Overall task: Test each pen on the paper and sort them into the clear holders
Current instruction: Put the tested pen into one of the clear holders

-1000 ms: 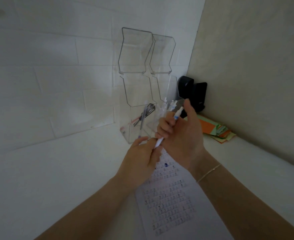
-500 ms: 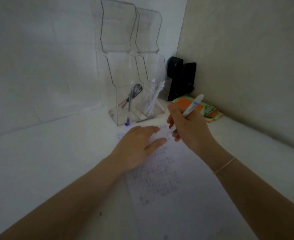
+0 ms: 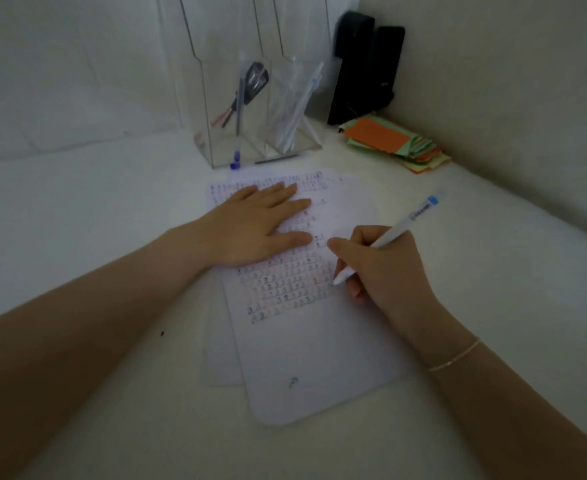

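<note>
Your left hand [image 3: 257,225] lies flat on the sheet of paper [image 3: 306,344], fingers straight and spread, pressing down on its upper rows of small test marks; half a second ago it rested there the same way, though your head has tipped down since, so the paper now fills the middle of the view and the tall backs of the holders are cut off at the top. Behind the paper stand the two clear holders: the left holder [image 3: 216,109] has a blue-tipped pen and a dark-handled tool in it, and the right holder [image 3: 306,133] carries a bunch of white pens. Beside them sits a black stapler-like object [image 3: 364,67] in the corner, with a stack of orange and green sticky notes [image 3: 392,143] in front of it. Your right hand [image 3: 385,268] has come down from its raised position and now pinches the white pen [image 3: 396,233] in a writing grip, fingers curled round the barrel, with the tip touching the paper just right of the marked rows and the blue-banded end tilted up and away to the right.
</note>
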